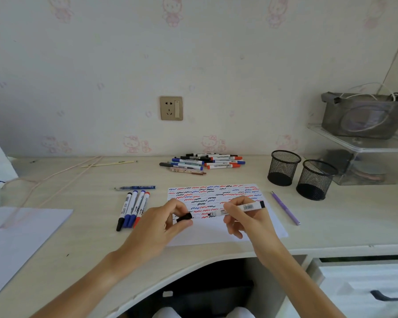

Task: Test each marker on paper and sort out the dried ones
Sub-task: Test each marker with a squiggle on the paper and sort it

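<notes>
A black marker (237,209) is grasped by the right hand (246,216) over the scribbled paper (218,216); its cap (184,217) is pinched by the left hand (163,223). Four markers (133,208) are laid left of the paper, a pile (202,162) behind it, two mesh cups (301,174) at right on the desk (90,237).

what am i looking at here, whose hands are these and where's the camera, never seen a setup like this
There is no machine. One camera worn on a person's head looks down at their bare hands over a desk. The right hand holds an uncapped black marker, tip over a paper covered in squiggles. The left hand pinches the black cap in its fingers. Four capped markers lie in a row to the left, a pile of markers waits at the back, and two mesh cups stand on the right.
</notes>
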